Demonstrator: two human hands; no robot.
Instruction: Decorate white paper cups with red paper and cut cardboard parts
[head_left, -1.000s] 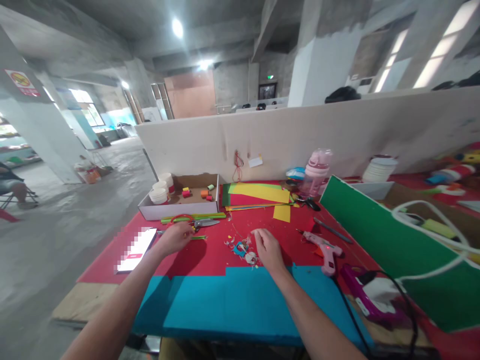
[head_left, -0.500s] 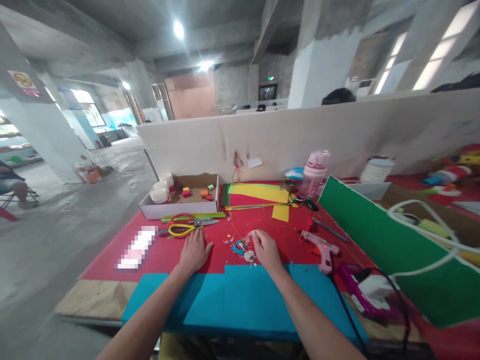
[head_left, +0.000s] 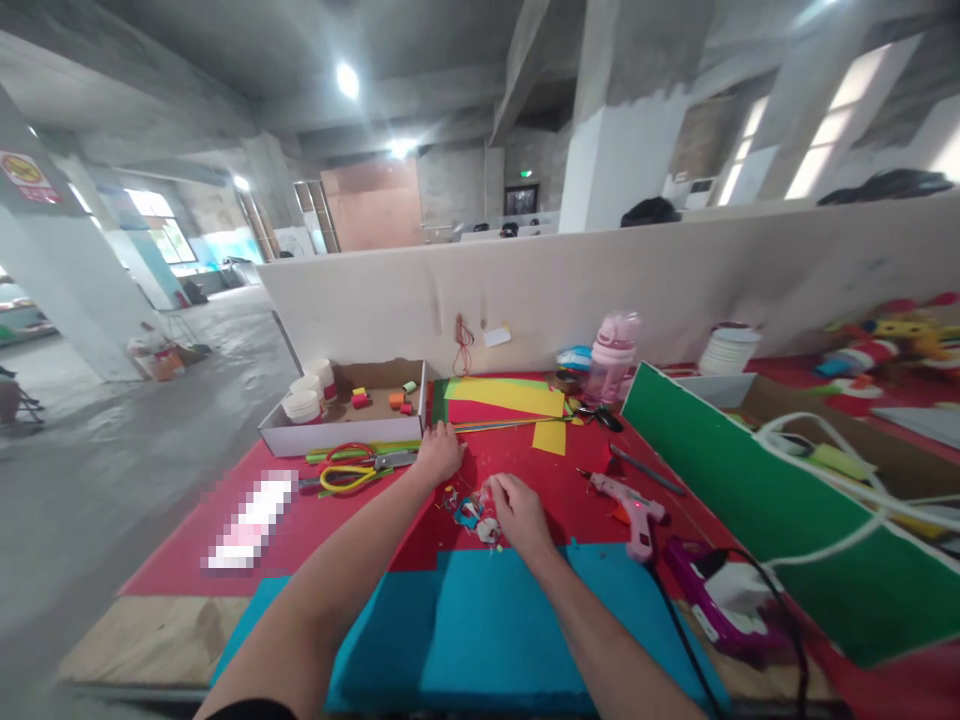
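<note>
My left hand (head_left: 441, 452) lies palm down on the red table cover (head_left: 300, 540), near the right end of the scissors (head_left: 349, 468) and in front of the paper sheets (head_left: 502, 398). Its fingers are apart and nothing is in it. Beside a small pile of paper and thread scraps (head_left: 474, 512) rests my right hand (head_left: 517, 508), its thumb and fingers pressed together at the pile's right edge. What it pinches, if anything, is too small to name. The pink glue gun (head_left: 634, 512) lies to the right of that hand.
At the back left a shallow box (head_left: 337, 435) holds cups and small paper rolls. A pink bottle (head_left: 613, 355) stands near the partition (head_left: 360, 310). To the right are a green-sided box (head_left: 750, 520), a purple power strip (head_left: 709, 590) and black cables.
My left hand has moved forward and right, from beside the scissors' handles towards the paper sheets. My right hand stays by the scraps. The camera view has shifted slightly.
</note>
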